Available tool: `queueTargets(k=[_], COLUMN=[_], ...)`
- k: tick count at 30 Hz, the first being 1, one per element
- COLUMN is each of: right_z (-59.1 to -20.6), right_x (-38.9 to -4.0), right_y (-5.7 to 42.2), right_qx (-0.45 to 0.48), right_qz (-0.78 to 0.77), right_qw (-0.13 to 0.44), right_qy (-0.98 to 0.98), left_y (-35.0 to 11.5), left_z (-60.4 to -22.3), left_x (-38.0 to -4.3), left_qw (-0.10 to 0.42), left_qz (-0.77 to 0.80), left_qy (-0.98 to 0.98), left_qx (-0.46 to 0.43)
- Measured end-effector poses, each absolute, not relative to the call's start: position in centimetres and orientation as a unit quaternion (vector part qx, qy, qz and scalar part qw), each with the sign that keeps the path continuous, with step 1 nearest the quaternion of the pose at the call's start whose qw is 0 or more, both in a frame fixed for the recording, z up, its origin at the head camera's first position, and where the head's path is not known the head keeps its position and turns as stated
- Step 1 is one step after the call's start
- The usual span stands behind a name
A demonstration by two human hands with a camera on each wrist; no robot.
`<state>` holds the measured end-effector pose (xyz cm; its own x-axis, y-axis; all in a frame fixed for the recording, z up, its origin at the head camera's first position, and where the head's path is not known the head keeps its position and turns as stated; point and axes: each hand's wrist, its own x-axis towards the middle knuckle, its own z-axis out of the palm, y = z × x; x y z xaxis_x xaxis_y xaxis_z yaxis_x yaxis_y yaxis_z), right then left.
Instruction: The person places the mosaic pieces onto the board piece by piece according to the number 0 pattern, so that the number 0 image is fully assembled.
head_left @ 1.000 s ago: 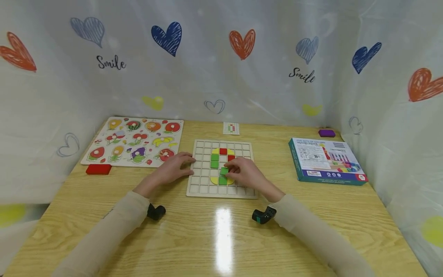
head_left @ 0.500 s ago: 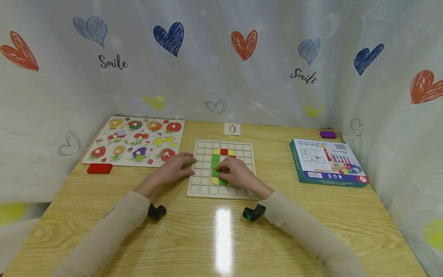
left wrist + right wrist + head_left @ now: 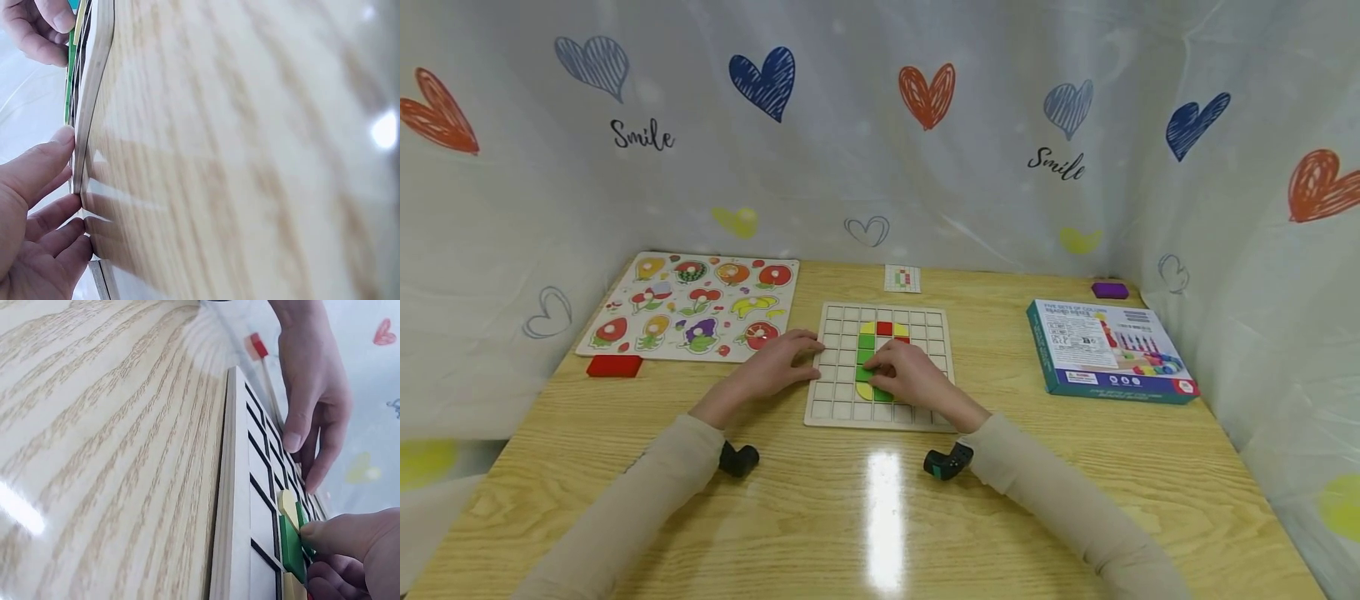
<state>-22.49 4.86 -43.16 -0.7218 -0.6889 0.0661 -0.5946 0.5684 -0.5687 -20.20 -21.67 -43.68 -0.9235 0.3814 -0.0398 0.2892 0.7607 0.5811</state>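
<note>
A wooden grid board (image 3: pixel 835 408) lies on the table, bearing a ring of green, red and yellow tiles. My right hand (image 3: pixel 910 371) is over the ring and pinches a green tile (image 3: pixel 301 514) in its left column. A second green tile (image 3: pixel 291 550) and a yellow rounded piece (image 3: pixel 289 505) sit beside it. The palm hides part of the ring's right side. At the board's left edge rests my left hand (image 3: pixel 775 364), thumb and fingers spread and touching the rim; the left wrist view shows its fingers (image 3: pixel 56 219) against the board's side.
Behind the board lies a small pattern card (image 3: pixel 902 279). A fruit puzzle board (image 3: pixel 737 333) is at the back left, a red block (image 3: pixel 613 366) before it. To the right are a boxed set (image 3: pixel 1082 343) and a purple block (image 3: pixel 1108 290). A printed curtain stands behind.
My right hand has moved left with the green tile and set it down into the ring's left column. My left hand has stayed at the board's edge.
</note>
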Motion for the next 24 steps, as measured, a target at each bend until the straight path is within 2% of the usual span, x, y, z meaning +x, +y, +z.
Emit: queueTargets(k=[17, 24], right_z=[-43.7, -43.7], right_x=[-22.3, -22.6], right_y=[4.5, 6.0], right_qx=[-0.344, -0.321], right_qz=[-0.298, -0.346], right_qw=[0.072, 0.041], right_qy=[0.887, 0.881], left_y=[-21.7, -21.9], left_z=[-43.7, -43.8], left_x=[-20.2, -20.5], left_qw=[0.081, 0.083], left_qz=[0.294, 0.293], left_qy=[0.936, 0.936], left_qx=[0.177, 0.178])
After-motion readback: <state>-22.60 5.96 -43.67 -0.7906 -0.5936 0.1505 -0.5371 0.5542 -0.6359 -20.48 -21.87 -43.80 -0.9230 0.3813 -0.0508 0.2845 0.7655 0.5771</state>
